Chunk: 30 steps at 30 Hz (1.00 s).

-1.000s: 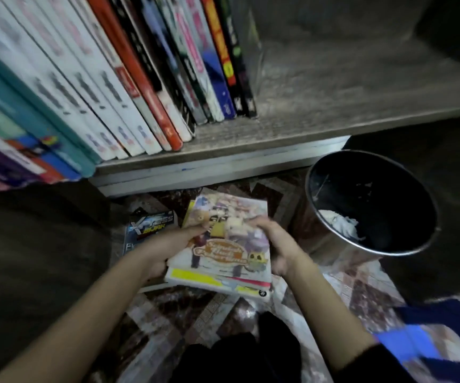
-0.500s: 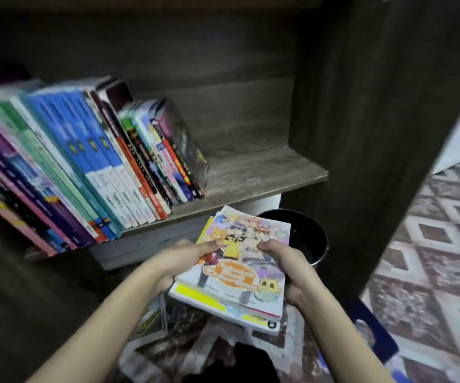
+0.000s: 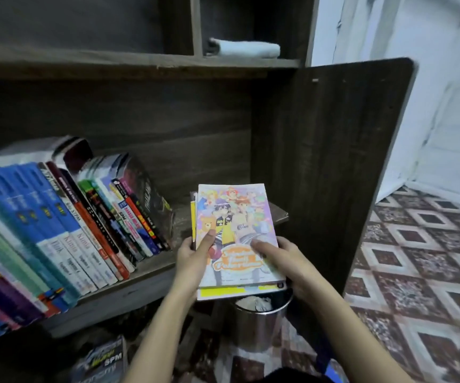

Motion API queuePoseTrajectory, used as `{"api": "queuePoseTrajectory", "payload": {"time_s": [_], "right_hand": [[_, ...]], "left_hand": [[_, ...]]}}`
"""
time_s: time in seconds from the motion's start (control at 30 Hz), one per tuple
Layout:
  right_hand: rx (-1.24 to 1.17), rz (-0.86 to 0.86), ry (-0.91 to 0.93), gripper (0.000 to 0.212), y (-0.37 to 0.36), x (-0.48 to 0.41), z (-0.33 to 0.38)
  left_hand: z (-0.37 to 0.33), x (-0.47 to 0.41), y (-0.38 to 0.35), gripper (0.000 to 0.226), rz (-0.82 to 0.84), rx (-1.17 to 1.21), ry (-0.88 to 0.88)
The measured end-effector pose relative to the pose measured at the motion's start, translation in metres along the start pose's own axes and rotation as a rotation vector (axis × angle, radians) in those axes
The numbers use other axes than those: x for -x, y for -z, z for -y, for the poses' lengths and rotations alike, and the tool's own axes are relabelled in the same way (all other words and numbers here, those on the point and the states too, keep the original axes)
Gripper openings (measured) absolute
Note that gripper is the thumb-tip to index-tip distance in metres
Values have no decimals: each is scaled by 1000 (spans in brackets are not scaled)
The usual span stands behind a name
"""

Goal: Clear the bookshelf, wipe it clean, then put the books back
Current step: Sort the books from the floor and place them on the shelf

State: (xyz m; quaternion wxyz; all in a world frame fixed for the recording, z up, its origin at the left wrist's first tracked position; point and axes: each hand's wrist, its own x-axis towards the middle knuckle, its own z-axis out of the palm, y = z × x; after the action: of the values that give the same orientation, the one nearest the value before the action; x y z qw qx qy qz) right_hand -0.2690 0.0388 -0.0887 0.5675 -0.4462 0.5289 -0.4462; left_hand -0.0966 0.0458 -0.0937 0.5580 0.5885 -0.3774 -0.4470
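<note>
Wood-grain shelf [image 3: 278,214] above patterned floor [image 3: 417,258]; fingers [image 3: 208,240] of left hand [image 3: 191,254] and right hand [image 3: 288,262] grip comics [image 3: 234,217].

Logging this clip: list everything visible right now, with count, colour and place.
stack of cartoon-cover comic books: at least two, multicoloured, held before the shelf
row of leaning books: many, blue, green, orange, purple, on the shelf's left
dark wooden bookshelf: one, dark brown, ahead
rolled white cloth: one, white, upper compartment
round metal bin: one, silver, floor, below the held stack
dark book marked SPM: one, floor, bottom left
patterned floor tiles: many, brown and white, right
left hand: one, grips the stack's left edge
right hand: one, grips its right edge
</note>
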Motion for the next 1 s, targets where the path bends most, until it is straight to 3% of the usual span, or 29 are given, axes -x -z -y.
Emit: {"api": "queuePoseTrajectory", "payload": {"time_s": [0.17,0.3,0.47,0.63,0.7,0.83,0.93,1.0], "right_hand": [[307,-133,118,31,-18,-44,-7],[384,-154,139,41,-24,-77,-5],[398,-180,9,57,-22,-109,-25],[337,-205,41,46,-13,-112,-32],[429,-131,119,61,-8,-105,-29],[1051,138,399,107,12,-87,-33],[1400,138,722,112,8,-82,-44],[1461,21,982,94,-1,-83,-52]], "left_hand": [[10,-32,-6,65,-136,52,21],[18,-54,-9,49,-191,57,93],[26,-62,-9,12,-88,90,265],[29,-51,-9,3,-13,64,319],[30,-49,-9,14,-5,78,304],[29,-48,-10,20,3,131,319],[25,-48,-11,14,-6,161,290],[18,-48,-13,19,-24,172,247]]}}
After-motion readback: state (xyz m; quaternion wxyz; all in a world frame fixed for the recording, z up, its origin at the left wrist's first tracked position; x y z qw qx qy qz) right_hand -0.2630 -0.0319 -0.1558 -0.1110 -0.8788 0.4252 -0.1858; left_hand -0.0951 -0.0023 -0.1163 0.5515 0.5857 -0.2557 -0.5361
